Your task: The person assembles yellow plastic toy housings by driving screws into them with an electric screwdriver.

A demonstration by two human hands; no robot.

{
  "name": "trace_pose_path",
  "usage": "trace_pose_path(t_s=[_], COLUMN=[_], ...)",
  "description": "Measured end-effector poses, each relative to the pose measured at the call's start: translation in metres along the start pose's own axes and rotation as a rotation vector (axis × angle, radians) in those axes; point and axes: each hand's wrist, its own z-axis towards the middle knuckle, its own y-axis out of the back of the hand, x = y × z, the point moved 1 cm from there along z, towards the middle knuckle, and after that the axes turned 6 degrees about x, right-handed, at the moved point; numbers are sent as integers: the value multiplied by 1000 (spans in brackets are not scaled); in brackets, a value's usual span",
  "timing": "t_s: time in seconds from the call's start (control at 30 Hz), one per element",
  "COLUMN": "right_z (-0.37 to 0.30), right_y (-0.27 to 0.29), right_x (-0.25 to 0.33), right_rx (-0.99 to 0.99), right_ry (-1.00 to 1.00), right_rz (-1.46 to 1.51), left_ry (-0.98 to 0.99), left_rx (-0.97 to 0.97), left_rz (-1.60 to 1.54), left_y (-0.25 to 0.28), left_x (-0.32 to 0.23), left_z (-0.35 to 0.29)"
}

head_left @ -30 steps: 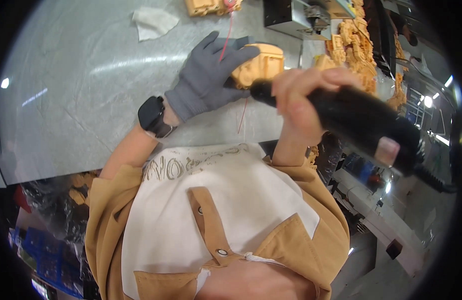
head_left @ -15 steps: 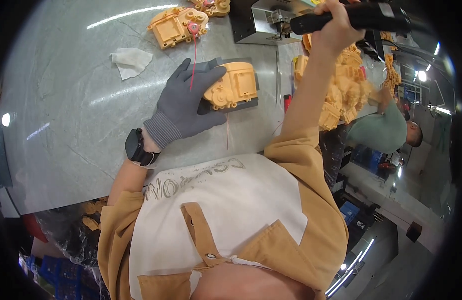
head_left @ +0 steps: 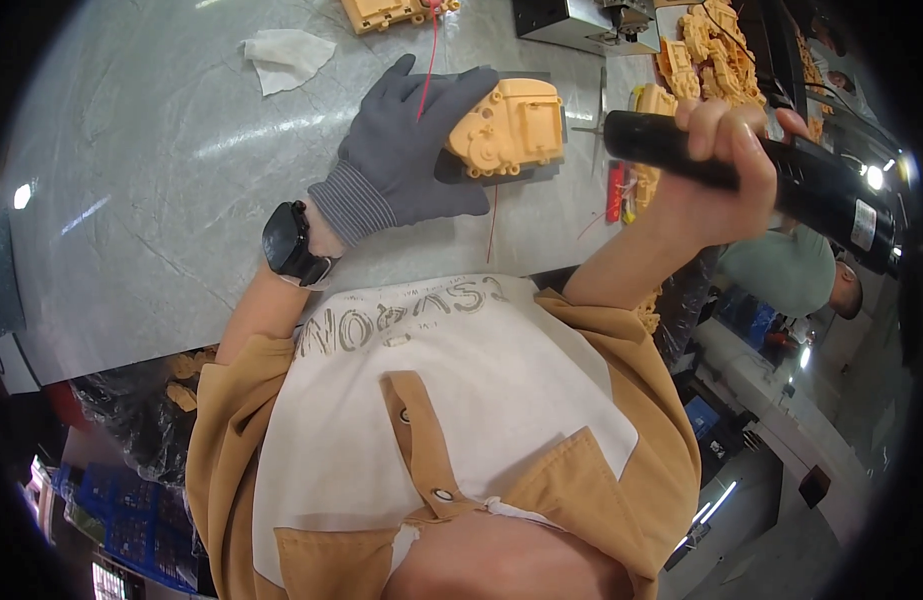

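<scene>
My gloved left hand (head_left: 411, 145) grips the left end of a yellow-orange plastic housing (head_left: 511, 125), fingers along its far edge and thumb on the near side. The housing lies over a dark block (head_left: 541, 172) on the table. A thin red wire (head_left: 494, 225) comes out below it. My bare right hand (head_left: 731, 175) is wrapped round a black electric screwdriver (head_left: 646, 140), held tilted to the right of the housing. Its thin bit points left toward the housing, apart from it.
Another yellow-orange housing (head_left: 376, 12) with a red wire sits at the far edge, near a white cloth (head_left: 286, 60). A metal box machine (head_left: 581, 25) stands far right of centre, beside piled housings (head_left: 716, 50). A person in green (head_left: 781, 270) is at the right.
My right hand has brought the electric screwdriver down from beside the metal machine toward the housing. My left hand keeps its hold on the housing. The whole view has shifted.
</scene>
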Motion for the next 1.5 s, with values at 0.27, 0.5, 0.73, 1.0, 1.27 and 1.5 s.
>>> trace_pose_path(t_s=[0.27, 0.5, 0.73, 1.0, 1.27, 1.5], right_z=[-18, -16, -23, -20, -24, -36], right_y=[-19, -22, -34, -39, -37, -12], right_x=[-4, -7, -20, -26, -16, 11], right_rx=[216, 230, 296, 223, 209, 222], right_ry=[-42, -38, 138, 22, 24, -84], right_rz=[35, 69, -199, -61, -101, 135], left_ry=[-34, -21, -44, -33, -35, -4], left_rx=[-10, 52, 61, 65, 62, 87], left_rz=[138, 182, 291, 280, 222, -50], left_y=[-11, -10, -19, -16, -12, -7], left_x=[5, 2, 3, 0, -2, -9], left_z=[-2, -5, -7, -7, -8, -12])
